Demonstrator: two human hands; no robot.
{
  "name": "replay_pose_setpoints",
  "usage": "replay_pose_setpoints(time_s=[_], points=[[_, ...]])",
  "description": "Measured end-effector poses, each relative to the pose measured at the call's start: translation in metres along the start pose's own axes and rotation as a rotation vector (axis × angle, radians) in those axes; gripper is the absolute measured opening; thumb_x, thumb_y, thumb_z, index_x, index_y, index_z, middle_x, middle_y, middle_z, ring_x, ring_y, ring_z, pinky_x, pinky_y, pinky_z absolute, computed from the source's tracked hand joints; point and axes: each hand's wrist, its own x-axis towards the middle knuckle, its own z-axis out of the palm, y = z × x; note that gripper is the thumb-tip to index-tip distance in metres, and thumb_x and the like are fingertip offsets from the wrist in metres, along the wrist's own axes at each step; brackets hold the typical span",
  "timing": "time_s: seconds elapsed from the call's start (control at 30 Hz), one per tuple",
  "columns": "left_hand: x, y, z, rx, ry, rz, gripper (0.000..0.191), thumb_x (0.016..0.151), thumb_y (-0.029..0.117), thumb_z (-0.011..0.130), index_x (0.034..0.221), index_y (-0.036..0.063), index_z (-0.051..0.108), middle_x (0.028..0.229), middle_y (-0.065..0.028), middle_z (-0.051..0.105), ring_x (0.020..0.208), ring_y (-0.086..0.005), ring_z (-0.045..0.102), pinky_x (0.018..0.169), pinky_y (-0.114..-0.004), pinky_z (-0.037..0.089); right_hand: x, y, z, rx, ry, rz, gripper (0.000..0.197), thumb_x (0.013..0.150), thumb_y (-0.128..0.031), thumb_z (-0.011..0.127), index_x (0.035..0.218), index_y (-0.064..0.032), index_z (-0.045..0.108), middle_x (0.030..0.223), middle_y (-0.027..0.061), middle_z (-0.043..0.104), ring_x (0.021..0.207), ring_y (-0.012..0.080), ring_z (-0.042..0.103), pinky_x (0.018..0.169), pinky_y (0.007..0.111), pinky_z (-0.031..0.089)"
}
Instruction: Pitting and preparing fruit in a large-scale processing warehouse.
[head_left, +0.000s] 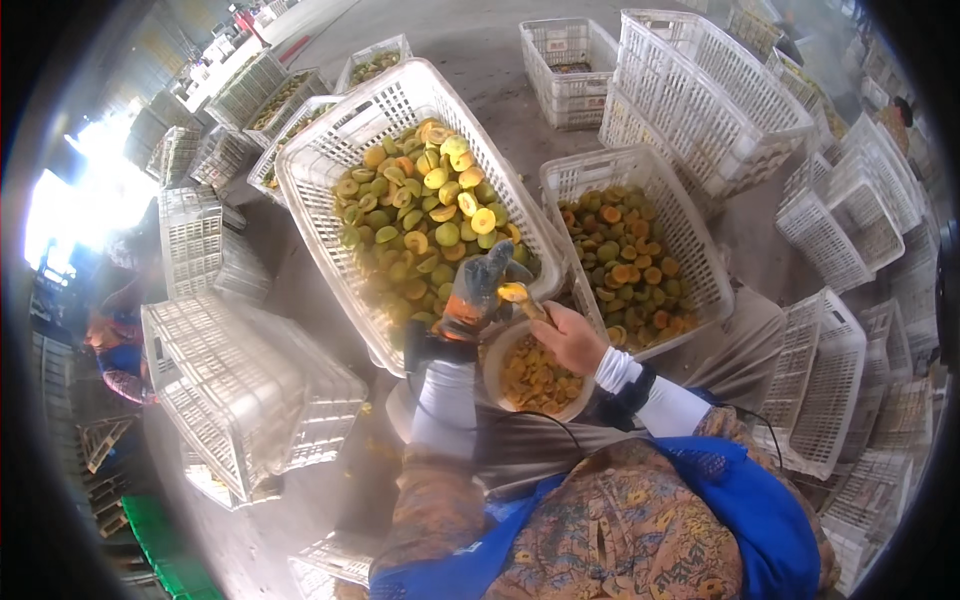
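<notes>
My left hand (481, 281), in a grey and orange glove, is over the near edge of a large white plastic crate (300, 176) of halved green-yellow fruit (420, 217). Its fingers close on a yellow fruit piece (513, 292), partly hidden by the glove. My bare right hand (568, 337) grips a short brown-handled tool (534, 308), its tip against that piece; the tip's shape cannot be made out. Beneath both hands is a round pale bucket (493, 375) holding orange-yellow fruit scraps (541, 375).
A second white crate (690, 247) of halved fruit stands to the right. Stacked white crates (705, 97) rise behind it; more crates (240, 382) stand at the left and others (814, 382) at the right. Another person (120, 345) is at the far left.
</notes>
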Motion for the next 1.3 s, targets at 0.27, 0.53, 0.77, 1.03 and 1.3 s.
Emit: replay_pose_setpoints(time_s=[0.27, 0.53, 0.77, 1.03, 1.3], points=[[0.005, 0.026, 0.001, -0.131, -0.263, -0.088, 0.034, 0.083, 0.014, 0.063, 0.112, -0.0004, 0.054, 0.098, -0.0048, 0.06, 0.082, -0.0101, 0.055, 0.073, -0.023, 0.046, -0.009, -0.009, -0.02, 0.467, 0.044, 0.262, 0.018, 0.094, -0.025, 0.045, 0.087, -0.0089, 0.043, 0.06, -0.0024, 0.042, 0.044, 0.0064, 0.038, 0.037, 0.022, 0.03], [0.006, 0.005, -0.026, -0.2, -0.103, -0.351, 0.027, 0.077, 0.002, 0.066, 0.101, 0.0013, 0.055, 0.092, -0.0034, 0.061, 0.078, -0.0109, 0.058, 0.069, -0.025, 0.048, -0.02, 0.001, -0.028, -0.177, 0.056, 0.023, 0.027, 0.088, -0.028, 0.052, 0.1, -0.003, 0.051, 0.069, 0.0064, 0.056, 0.061, 0.0193, 0.055, 0.056, 0.033, 0.045], [0.003, 0.024, -0.025, -0.394, 0.03, -0.4, 0.028, 0.082, 0.009, 0.062, 0.107, 0.0002, 0.051, 0.092, -0.008, 0.059, 0.077, -0.0165, 0.06, 0.068, -0.027, 0.051, -0.021, -0.004, -0.041, -1.034, -0.326, 0.225, 0.032, 0.076, -0.03, 0.061, 0.091, -0.0022, 0.056, 0.084, 0.0209, 0.061, 0.081, 0.0385, 0.059, 0.07, 0.043, 0.047], [0.024, -0.009, 0.032, -0.102, 0.099, 0.16, 0.047, 0.084, 0.015, 0.061, 0.124, 0.0004, 0.043, 0.107, -0.0114, 0.056, 0.093, -0.0204, 0.059, 0.076, -0.029, 0.052, -0.03, 0.023, -0.048, -0.823, -0.157, 0.158, 0.03, 0.077, -0.026, 0.062, 0.089, -0.0006, 0.052, 0.078, 0.021, 0.06, 0.079, 0.0388, 0.059, 0.068, 0.044, 0.046], [0.038, -0.078, 0.004, 0.845, 0.051, -0.124, 0.031, 0.082, 0.024, 0.055, 0.109, 0.0094, 0.059, 0.107, -0.0129, 0.06, 0.098, -0.0308, 0.058, 0.083, -0.036, 0.047, -0.071, 0.046, -0.047, -0.983, -0.499, 0.438, 0.028, 0.076, -0.027, 0.06, 0.091, -0.0028, 0.06, 0.086, 0.0196, 0.063, 0.086, 0.0365, 0.06, 0.076, 0.044, 0.046]])
